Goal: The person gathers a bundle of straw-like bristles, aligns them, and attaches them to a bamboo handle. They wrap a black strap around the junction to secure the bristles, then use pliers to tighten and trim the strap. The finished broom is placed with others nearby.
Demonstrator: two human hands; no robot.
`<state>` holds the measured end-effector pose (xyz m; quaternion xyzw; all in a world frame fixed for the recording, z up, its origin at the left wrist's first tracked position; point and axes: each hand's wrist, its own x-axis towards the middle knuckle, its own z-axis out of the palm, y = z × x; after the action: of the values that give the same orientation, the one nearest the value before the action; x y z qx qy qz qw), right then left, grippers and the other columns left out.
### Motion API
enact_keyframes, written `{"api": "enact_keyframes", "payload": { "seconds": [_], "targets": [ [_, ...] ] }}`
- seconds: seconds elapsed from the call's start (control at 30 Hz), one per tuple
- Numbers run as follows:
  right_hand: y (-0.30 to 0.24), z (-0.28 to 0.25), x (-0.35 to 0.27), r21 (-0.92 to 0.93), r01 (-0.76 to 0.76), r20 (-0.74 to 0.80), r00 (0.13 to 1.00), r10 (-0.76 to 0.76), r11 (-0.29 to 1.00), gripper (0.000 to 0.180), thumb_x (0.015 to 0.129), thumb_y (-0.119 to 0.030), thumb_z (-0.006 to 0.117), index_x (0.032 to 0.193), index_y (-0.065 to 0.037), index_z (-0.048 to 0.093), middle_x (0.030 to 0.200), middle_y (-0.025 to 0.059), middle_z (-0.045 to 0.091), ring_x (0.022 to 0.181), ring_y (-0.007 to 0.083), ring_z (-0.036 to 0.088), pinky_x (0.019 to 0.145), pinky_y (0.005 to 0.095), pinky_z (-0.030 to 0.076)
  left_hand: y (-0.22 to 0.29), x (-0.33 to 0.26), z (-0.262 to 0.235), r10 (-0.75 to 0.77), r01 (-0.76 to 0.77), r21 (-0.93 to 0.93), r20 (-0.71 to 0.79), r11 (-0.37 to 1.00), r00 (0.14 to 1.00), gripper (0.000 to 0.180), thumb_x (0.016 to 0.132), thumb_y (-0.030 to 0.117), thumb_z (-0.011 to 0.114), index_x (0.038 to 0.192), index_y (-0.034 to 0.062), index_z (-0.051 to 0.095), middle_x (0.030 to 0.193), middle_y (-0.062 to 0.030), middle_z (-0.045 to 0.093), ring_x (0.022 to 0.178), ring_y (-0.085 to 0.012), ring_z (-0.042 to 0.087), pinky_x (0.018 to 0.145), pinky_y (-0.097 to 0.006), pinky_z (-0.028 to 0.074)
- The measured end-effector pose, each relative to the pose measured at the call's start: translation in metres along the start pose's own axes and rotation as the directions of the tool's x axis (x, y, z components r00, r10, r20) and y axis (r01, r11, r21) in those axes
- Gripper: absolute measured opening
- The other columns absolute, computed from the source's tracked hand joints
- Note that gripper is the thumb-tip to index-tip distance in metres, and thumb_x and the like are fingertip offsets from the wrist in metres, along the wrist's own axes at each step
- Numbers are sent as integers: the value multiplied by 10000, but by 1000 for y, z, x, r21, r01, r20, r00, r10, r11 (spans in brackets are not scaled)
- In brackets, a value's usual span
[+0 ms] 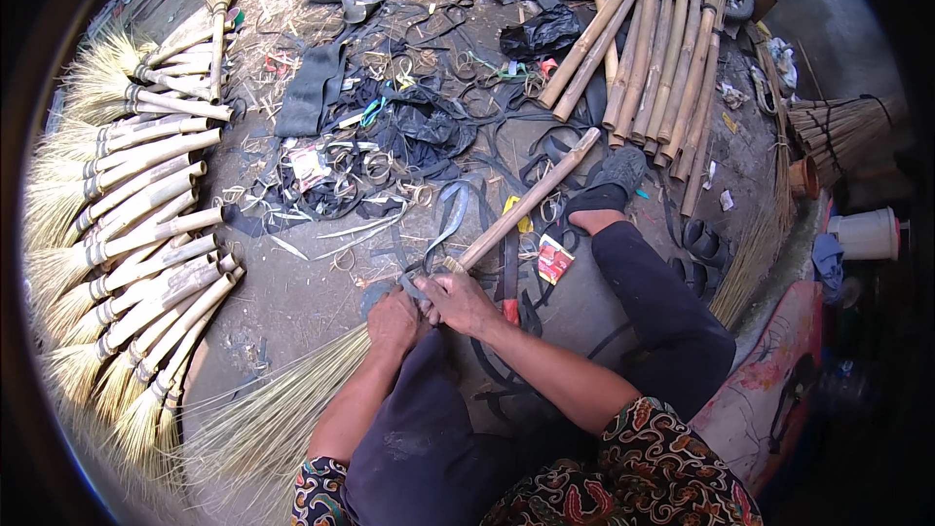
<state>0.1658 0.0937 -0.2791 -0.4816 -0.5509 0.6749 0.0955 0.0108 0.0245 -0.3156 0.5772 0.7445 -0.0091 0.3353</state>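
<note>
Roughly fifteen to twenty finished brooms (pixel 146 205) lie fanned along the floor's left edge; the exact number is unclear. About ten bare bamboo handles (pixel 654 58) lean at the top right corner. One white bucket (pixel 865 232) stands at the right edge. Two hands work one broom.

Bare floor (pixel 292 307) left of my hands: open lane. Further left, finished brooms (pixel 146 234) wall it off. Ahead, strap scraps and rings (pixel 390 136) clutter path. Right blocked: my leg (pixel 653 302), bamboo poles (pixel 662 68) beyond.
</note>
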Motion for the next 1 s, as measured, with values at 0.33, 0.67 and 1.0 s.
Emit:
{"api": "enact_keyframes", "payload": {
  "seconds": [0.33,0.67,1.0],
  "targets": [
    [10,-7,-15,-421,375,-95,887,-451,826,279,1047,-224,516,945,9,629,877,202,642,899,368,670,828,450,506,4,1,13,23,-12,86,-131,996,991,309,1041,300,511,1211,114,689,1195,-164,698,1095,-393,679,899,-531,548],
    [63,-21,-87,-219,93,25,996,-90,971,354,1109,-268,453,929,-11,616,845,122,613,827,260,625,801,395,492,1,8,-15,38,-38,-4,-61,999,997,579,734,416,897,1112,31,686,1161,-170,703,1052,-400,695,874,-444,560],
    [68,-7,-12,-146,-31,-108,994,15,989,370,1092,-312,515,948,-4,660,838,136,650,823,219,619,812,390,491,-5,32,-55,121,-46,-238,314,970,942,722,821,599,773,1350,113,712,1168,-154,766,1054,-325,726,964,-445,546]
  ]
}}
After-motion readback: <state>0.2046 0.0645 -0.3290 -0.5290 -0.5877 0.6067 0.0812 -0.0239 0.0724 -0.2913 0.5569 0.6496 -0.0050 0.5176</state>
